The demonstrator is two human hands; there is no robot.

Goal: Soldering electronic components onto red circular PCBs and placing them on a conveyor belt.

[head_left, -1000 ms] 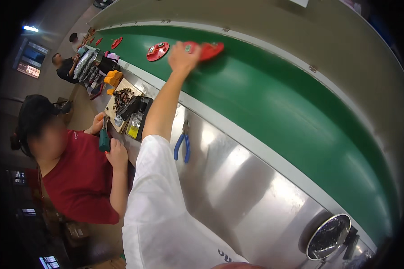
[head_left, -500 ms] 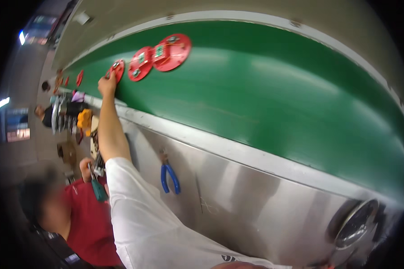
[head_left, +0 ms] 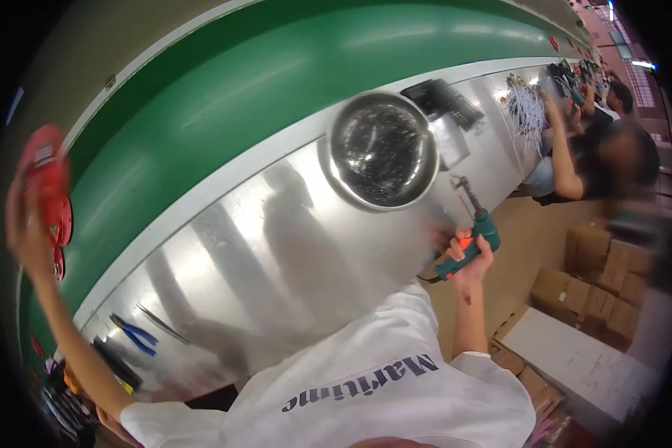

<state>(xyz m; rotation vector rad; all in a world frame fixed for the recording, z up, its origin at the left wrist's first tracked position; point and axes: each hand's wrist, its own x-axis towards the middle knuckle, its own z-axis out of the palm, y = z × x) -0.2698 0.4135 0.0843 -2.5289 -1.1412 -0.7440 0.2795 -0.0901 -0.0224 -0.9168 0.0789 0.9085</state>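
Smeared by motion, my left hand (head_left: 28,235) is at the far left over the green belt, with its fingers on a red disc (head_left: 46,153) that is tilted up. More red discs (head_left: 62,224) lie on the belt just behind that hand. On the right, my right hand (head_left: 470,261) is closed around the handle of a green soldering gun (head_left: 487,230) with an orange trigger. Its metal tip points up and away, near a round metal bowl (head_left: 433,168) that holds many small dark pieces.
A green conveyor belt (head_left: 216,112) runs along the steel worktop (head_left: 239,246). Blue-handled pliers (head_left: 136,334) and tweezers (head_left: 162,323) lie at left. A black device (head_left: 444,103) stands beyond the bowl, near white wires (head_left: 526,112). Co-workers sit at far right; cardboard boxes (head_left: 597,291) stand below.
The view has swung to the right, bringing in the bowl and my right hand with the soldering gun. My left hand, on a red disc at the belt before, now has one raised.
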